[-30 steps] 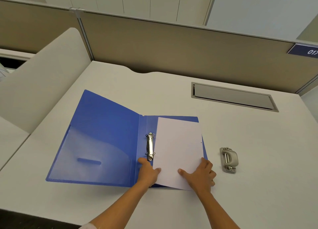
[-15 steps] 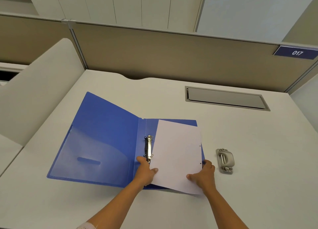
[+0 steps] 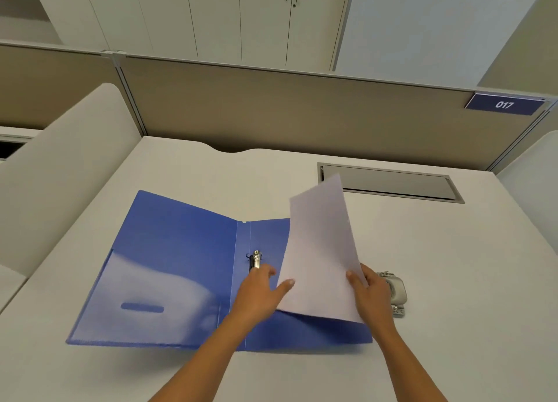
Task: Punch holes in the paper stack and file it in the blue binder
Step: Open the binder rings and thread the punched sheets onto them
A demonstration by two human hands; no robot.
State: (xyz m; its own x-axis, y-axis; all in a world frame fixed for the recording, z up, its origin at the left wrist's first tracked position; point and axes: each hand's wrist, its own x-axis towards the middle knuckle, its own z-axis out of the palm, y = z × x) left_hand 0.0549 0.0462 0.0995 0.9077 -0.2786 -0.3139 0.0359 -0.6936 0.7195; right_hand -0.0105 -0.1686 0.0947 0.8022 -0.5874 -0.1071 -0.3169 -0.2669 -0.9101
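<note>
The blue binder (image 3: 169, 256) lies open on the desk, its metal ring clip (image 3: 256, 259) showing at the spine. A white paper stack (image 3: 320, 250) is tilted up off the binder's right half, its far end raised. My right hand (image 3: 370, 293) grips the stack's right edge near the lower corner. My left hand (image 3: 259, 296) rests over the spine below the clip, thumb touching the stack's left edge and fingers reaching towards the rings. The grey hole punch (image 3: 395, 293) sits on the desk just right of my right hand.
A white desk (image 3: 453, 281) is bounded by beige partition walls behind and at the left. A grey cable hatch (image 3: 392, 184) is set into the desk behind the paper. A blue "017" sign (image 3: 504, 104) hangs on the partition at the right.
The paper stack lay flat on the binder's right half; my right hand shifted to its right edge and lifted it, so it now stands tilted up. The camera view tipped upward.
</note>
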